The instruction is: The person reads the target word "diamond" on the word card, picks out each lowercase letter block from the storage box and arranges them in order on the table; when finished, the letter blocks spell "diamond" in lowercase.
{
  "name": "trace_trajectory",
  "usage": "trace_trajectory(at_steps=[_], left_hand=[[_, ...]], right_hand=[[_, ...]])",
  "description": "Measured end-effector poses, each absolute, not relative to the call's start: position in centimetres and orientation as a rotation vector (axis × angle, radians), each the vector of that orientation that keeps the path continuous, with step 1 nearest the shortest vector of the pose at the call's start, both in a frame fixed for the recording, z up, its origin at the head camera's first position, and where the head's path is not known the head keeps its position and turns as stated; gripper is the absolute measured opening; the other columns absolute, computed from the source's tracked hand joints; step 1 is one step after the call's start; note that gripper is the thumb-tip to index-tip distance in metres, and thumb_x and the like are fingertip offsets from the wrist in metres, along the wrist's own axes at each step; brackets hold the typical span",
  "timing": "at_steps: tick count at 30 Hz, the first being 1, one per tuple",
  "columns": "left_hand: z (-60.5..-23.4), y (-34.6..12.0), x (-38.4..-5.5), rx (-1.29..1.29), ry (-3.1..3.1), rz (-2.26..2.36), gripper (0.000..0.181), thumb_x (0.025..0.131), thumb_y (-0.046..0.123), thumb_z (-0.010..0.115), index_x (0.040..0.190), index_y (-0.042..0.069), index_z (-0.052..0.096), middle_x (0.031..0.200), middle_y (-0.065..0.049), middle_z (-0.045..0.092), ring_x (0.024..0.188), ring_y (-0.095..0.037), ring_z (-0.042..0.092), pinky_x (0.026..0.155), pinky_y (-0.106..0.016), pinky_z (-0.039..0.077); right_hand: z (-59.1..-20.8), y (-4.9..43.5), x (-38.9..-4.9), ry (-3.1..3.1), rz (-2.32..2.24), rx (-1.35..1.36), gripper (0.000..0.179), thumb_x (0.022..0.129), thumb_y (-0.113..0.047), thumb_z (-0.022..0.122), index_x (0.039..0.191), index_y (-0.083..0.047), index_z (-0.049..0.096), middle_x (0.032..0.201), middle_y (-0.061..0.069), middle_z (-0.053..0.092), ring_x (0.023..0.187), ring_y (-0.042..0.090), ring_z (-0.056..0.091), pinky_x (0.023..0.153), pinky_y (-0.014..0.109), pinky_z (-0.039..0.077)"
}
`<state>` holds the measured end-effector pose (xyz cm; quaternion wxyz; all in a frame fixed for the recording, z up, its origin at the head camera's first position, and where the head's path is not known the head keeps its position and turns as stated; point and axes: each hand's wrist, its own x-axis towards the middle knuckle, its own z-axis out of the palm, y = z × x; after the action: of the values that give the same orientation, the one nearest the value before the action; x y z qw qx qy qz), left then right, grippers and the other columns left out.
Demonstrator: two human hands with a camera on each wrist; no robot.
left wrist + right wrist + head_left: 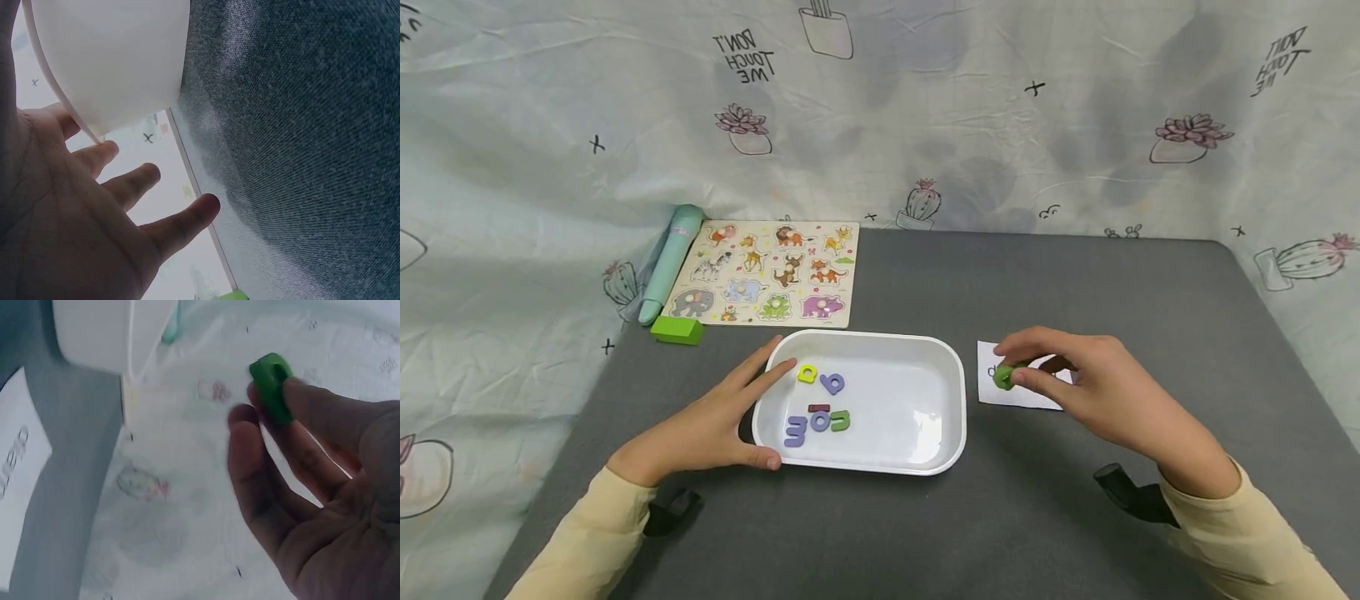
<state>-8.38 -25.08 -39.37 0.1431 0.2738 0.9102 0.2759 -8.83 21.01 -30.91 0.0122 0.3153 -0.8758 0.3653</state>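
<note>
Pinching green piece (1003,377) over white card (1017,397), right hand (1093,387) likely uses fingertips for fine control; left hand (718,423), fingers spread at tray's (891,400) left end, presumably steadies it.

"DON'T TOUCH ME" is printed twice on the backdrop cloth (1000,125). White card (988,390) carries a word starting with "d", rest not reliably legible. Tray (887,392) letters include purple "m" (795,432) and purple "o" (814,422).
</note>
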Motion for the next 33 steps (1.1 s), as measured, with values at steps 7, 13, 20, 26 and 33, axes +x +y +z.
trace_trajectory(at_steps=[7, 13, 20, 26, 33], left_hand=[[-39.3, -25.2, -8.4, 0.802, 2.611, 0.817, 0.12, 0.072, 0.054, 0.089, 0.164, 0.018, 0.022, 0.17, -0.006, -0.005, 0.15, -0.038, 0.013, 0.105, -0.064, 0.033], [-39.3, -25.2, -8.4, 0.8, 2.601, 0.829, 0.12, 0.072, 0.053, 0.089, 0.164, 0.019, 0.021, 0.17, -0.007, -0.005, 0.15, -0.038, 0.013, 0.104, -0.064, 0.033], [-39.4, -25.1, -8.4, 0.779, 2.602, 0.822, 0.12, 0.071, 0.053, 0.09, 0.164, 0.02, 0.02, 0.17, -0.007, -0.005, 0.15, -0.039, 0.014, 0.105, -0.065, 0.033], [-39.5, -25.1, -8.4, 0.765, 2.591, 0.833, 0.121, 0.071, 0.053, 0.09, 0.164, 0.02, 0.02, 0.17, -0.006, -0.006, 0.15, -0.038, 0.014, 0.104, -0.064, 0.033], [-39.5, -25.1, -8.4, 0.76, 2.585, 0.838, 0.12, 0.071, 0.051, 0.09, 0.164, 0.021, 0.02, 0.17, -0.005, -0.007, 0.15, -0.038, 0.013, 0.104, -0.064, 0.034]], right_hand=[[-31.0, 22.9, -7.8, -2.764, 1.036, 0.888, 0.039, 0.083, 0.004, 0.081, 0.106, -0.026, 0.069, 0.1, -0.017, 0.069, 0.082, 0.002, 0.068, 0.075, 0.017, 0.051], [-32.7, 23.0, -7.6, -2.793, 1.025, 0.873, 0.049, 0.076, 0.007, 0.085, 0.109, -0.025, 0.066, 0.097, -0.014, 0.067, 0.079, 0.002, 0.067, 0.07, 0.023, 0.054], [-35.6, 22.1, -7.7, -2.91, 1.098, 0.926, 0.039, 0.08, 0.004, 0.082, 0.109, -0.019, 0.068, 0.09, -0.015, 0.065, 0.079, 0.001, 0.066, 0.069, 0.027, 0.055], [-38.3, 21.3, -7.9, -2.909, 1.147, 1.055, 0.035, 0.078, 0.006, 0.083, 0.106, -0.011, 0.071, 0.086, -0.014, 0.067, 0.079, 0.003, 0.064, 0.069, 0.03, 0.054], [-39.9, 20.5, -8.0, -2.89, 1.159, 1.078, 0.037, 0.077, 0.004, 0.085, 0.107, -0.011, 0.07, 0.09, -0.01, 0.069, 0.08, 0.006, 0.065, 0.071, 0.031, 0.054]])
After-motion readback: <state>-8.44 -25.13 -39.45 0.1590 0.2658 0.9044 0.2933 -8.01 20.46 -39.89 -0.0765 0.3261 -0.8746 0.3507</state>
